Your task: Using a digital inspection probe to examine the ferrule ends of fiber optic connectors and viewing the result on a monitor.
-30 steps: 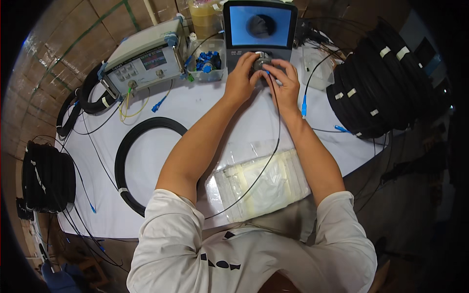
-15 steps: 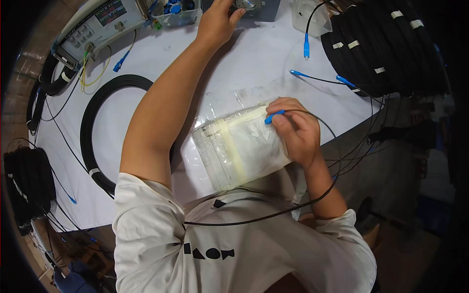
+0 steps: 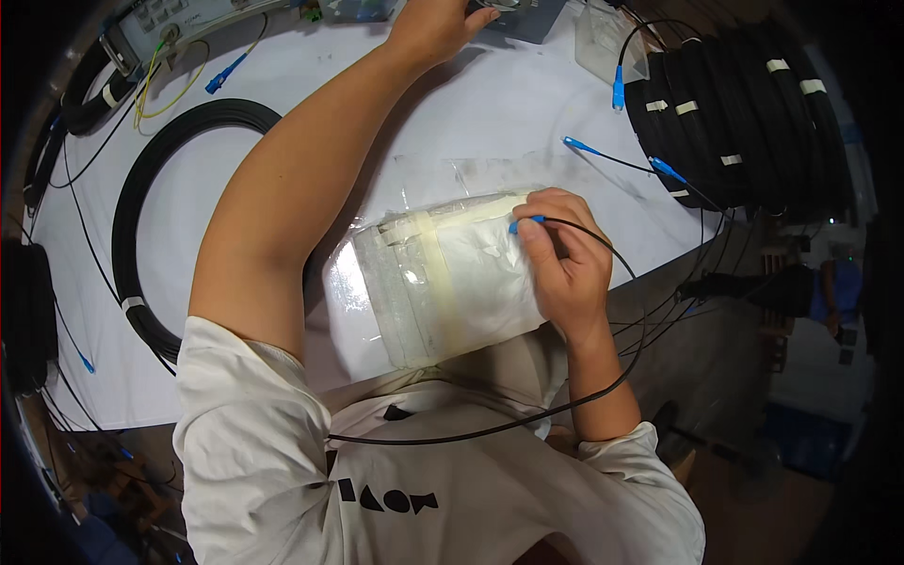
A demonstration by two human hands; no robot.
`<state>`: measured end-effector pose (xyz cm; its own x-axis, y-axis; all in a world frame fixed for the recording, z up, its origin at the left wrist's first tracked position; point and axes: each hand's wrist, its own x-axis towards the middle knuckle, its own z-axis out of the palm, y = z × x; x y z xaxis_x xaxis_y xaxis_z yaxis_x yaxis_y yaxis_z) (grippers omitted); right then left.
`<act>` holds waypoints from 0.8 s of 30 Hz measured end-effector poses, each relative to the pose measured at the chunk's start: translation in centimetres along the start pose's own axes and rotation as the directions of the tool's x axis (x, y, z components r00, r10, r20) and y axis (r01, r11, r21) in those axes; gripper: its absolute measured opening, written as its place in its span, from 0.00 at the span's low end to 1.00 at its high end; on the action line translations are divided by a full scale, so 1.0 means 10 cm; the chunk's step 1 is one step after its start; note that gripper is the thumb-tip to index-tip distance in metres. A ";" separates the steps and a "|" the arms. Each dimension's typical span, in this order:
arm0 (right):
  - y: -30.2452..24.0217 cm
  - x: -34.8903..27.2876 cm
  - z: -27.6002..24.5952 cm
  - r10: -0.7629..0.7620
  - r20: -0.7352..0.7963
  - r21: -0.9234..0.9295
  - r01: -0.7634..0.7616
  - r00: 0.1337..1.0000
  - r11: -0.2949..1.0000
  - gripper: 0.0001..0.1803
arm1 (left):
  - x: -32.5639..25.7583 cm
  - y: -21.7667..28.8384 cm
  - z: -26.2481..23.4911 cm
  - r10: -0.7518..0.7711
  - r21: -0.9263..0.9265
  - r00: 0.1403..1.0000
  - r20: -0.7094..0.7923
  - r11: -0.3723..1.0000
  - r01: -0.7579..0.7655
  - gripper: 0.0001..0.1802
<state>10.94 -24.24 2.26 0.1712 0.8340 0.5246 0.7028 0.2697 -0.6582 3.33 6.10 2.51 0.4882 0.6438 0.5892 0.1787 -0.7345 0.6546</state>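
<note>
Right hand pinching the blue connector of a thin black cable, tip pressed on the white wipe pack at the near table edge. Left hand stretched far up to a grey device, fingers partly cropped, grip not possible to tell. Probably cleaning stage; connector not yet plugged anywhere. Other blue connectors lying loose, waiting.

Head view, steeply down, close
</note>
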 end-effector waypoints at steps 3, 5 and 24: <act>-0.01 0.03 0.03 -0.039 0.009 -0.058 0.039 0.999 0.998 0.04 | 0.00 -0.07 0.01 0.105 0.125 0.992 -0.064 0.987 -0.097 0.32; 0.01 0.02 0.00 -0.051 0.043 -0.084 0.055 0.998 0.995 0.04 | -0.01 -0.07 0.02 0.093 0.135 0.994 -0.049 0.987 -0.086 0.33; -0.01 0.02 -0.01 -0.035 0.054 -0.099 0.040 0.998 0.994 0.05 | 0.02 -0.05 0.03 0.051 0.197 0.999 0.018 0.979 -0.053 0.37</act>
<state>10.99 -24.17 2.49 0.1093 0.8488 0.5173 0.7742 0.2537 -0.5799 3.55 6.50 2.19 0.5120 0.6019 0.6129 0.3171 -0.7955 0.5164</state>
